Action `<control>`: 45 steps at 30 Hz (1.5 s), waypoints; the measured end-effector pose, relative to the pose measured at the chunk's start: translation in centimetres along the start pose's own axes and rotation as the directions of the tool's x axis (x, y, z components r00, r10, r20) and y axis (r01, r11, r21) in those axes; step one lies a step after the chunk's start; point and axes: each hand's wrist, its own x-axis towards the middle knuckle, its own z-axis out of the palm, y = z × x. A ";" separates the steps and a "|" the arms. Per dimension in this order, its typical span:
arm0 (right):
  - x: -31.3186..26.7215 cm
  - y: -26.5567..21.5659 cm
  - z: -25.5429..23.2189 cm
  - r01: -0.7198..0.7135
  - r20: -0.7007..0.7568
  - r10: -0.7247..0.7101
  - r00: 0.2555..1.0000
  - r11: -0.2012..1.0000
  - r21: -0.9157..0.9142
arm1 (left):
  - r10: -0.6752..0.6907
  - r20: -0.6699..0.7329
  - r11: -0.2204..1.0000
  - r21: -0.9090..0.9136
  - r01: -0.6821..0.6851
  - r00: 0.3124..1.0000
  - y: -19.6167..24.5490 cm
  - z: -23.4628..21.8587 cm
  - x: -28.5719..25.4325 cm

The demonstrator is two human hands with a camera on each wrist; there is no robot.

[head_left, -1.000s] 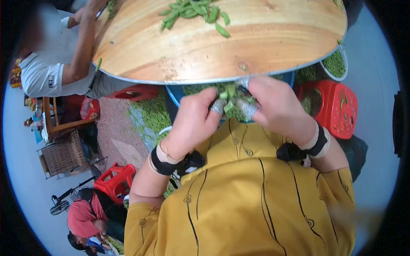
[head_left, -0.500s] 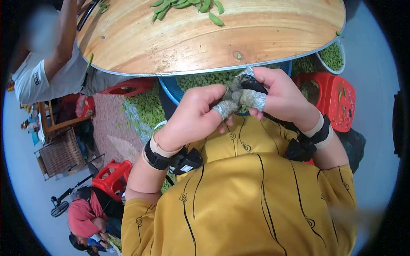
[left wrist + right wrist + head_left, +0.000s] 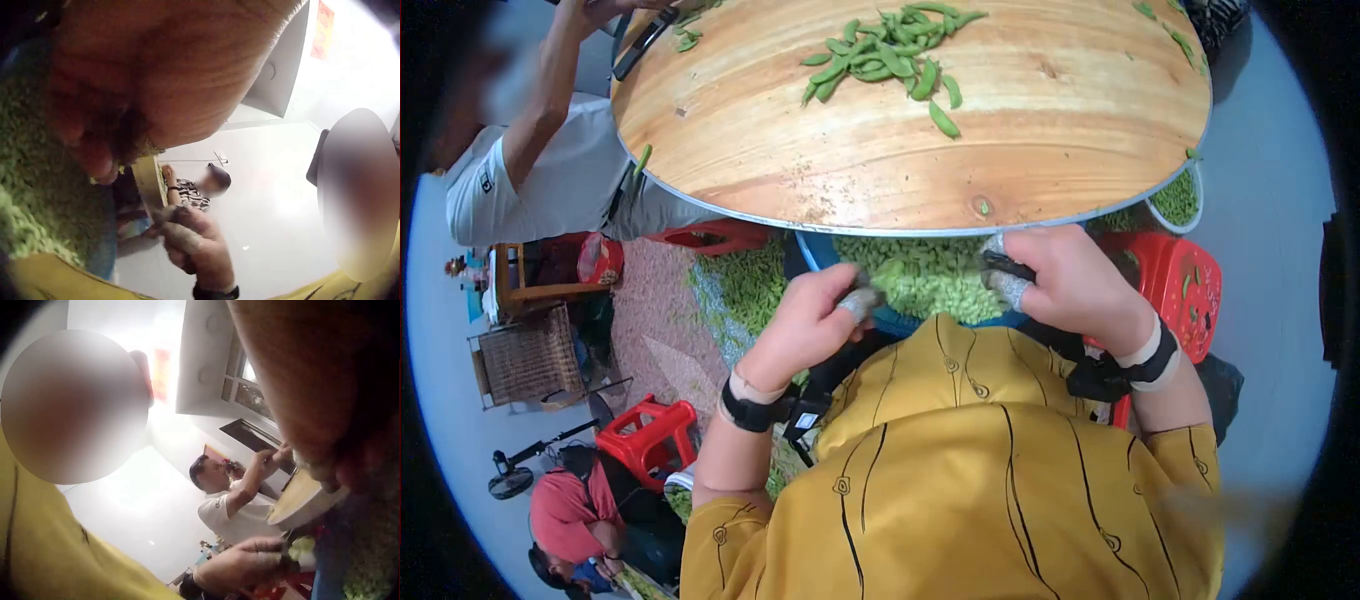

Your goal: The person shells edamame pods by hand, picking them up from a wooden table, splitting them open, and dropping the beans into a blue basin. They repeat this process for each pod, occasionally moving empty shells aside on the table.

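Note:
My left hand (image 3: pixel 800 325) has curled fingers over the left side of a blue basin (image 3: pixel 812 252). In the right wrist view its wrapped fingertips pinch a pale green bean pod (image 3: pixel 303 551), blurred. My right hand (image 3: pixel 1075 280) is over the basin's right side, fingers bent and apart from the left hand. Silvery tape (image 3: pixel 1008 290) wraps its thumb, and a black strip (image 3: pixel 1008 264) lies between thumb and forefinger; I cannot tell whether it holds anything. Shelled green beans (image 3: pixel 940 285) fill the basin between the hands.
Green bean pods (image 3: pixel 890 55) lie heaped on the round wooden table (image 3: pixel 1000 150) beyond the basin. A red stool (image 3: pixel 1190 290) and a white bucket of beans (image 3: pixel 1176 200) stand right. A person in a white shirt (image 3: pixel 550 170) sits left. Pods cover the floor (image 3: pixel 745 285).
My hands were together over the basin and have now drawn apart, the left going left. The shelled beans between them show more. The table sits lower in view.

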 end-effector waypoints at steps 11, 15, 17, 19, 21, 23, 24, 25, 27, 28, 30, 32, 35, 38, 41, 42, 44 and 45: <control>10.7 1.8 -2.4 -0.016 -0.218 -0.093 0.971 0.892 -0.452 | 0.071 -0.337 0.849 0.515 0.120 0.939 -2.2 -2.2 -2.7; 9.7 0.6 -3.1 -0.028 -0.184 -0.061 0.981 0.894 -0.448 | 0.249 -0.250 0.926 0.343 -0.155 0.936 -0.1 -0.9 -1.3; 8.0 -0.5 -3.5 -0.007 -0.189 -0.034 0.981 0.977 -0.212 | 0.280 -0.244 0.932 0.300 -0.202 0.928 1.4 0.1 -0.2; 6.1 -2.0 -3.7 -0.036 -0.099 0.035 0.994 0.999 -0.009 | 0.365 -0.354 0.924 0.024 -0.382 0.861 3.3 1.3 1.0; 4.4 -2.8 -3.7 0.084 0.006 -0.086 0.996 0.984 0.158 | 0.398 -0.236 0.913 0.009 -0.407 0.887 3.9 1.5 2.2; 3.3 -3.4 -3.6 0.066 0.037 -0.074 0.997 0.979 0.195 | 0.335 0.138 0.938 -0.139 -0.317 0.932 4.3 1.1 2.9; 2.9 -3.3 -3.7 0.102 0.064 -0.117 0.991 0.973 0.209 | 0.243 0.228 0.930 -0.331 -0.160 0.943 4.9 1.3 2.7; 2.7 -3.1 -3.5 0.099 0.061 -0.114 0.992 0.973 0.210 | 0.164 0.335 0.872 -0.489 0.022 0.928 5.4 1.5 2.6; 2.3 -2.7 -2.6 0.103 -0.047 -0.093 0.995 0.947 0.303 | 0.151 0.343 0.834 -0.547 0.067 0.927 4.8 1.5 2.8; 2.0 -2.3 -1.7 0.022 -0.093 0.018 0.996 0.911 0.412 | 0.140 0.348 0.790 -0.604 0.107 0.927 4.6 1.6 2.9; 2.0 -2.7 -2.0 -0.189 0.013 0.209 0.978 0.859 0.476 | 0.112 0.256 0.748 -0.658 0.088 0.960 4.4 2.0 2.8; 1.9 -3.3 -2.1 -0.446 0.177 0.427 0.887 0.688 0.572 | 0.054 0.124 0.730 -0.682 0.046 0.991 4.3 2.2 2.8; 1.5 -3.3 -1.0 -0.173 -0.025 0.221 0.975 0.824 0.539 | 0.009 0.114 0.735 -0.675 0.071 0.993 4.3 2.3 2.7; 1.7 -3.9 -1.3 -0.246 0.005 0.294 0.956 0.792 0.558 | 0.006 0.151 0.798 -0.596 0.086 0.988 4.7 2.7 2.8; 1.7 -2.8 -1.5 -0.372 0.154 0.360 0.920 0.682 0.630 | 0.026 0.229 0.838 -0.536 0.104 0.973 4.4 3.0 3.1; 1.5 -2.8 -1.5 -0.371 0.152 0.361 0.920 0.678 0.634 | 0.023 0.233 0.840 -0.532 0.108 0.972 4.5 3.0 2.9; 1.3 -2.7 -1.6 -0.223 0.070 0.237 0.969 0.719 0.658 | 0.102 0.373 0.472 -0.834 0.285 0.922 4.8 2.9 2.6; 1.2 -2.3 -1.1 -0.222 0.068 0.238 0.969 0.716 0.662 | 0.098 0.375 0.475 -0.832 0.288 0.922 4.7 3.0 2.4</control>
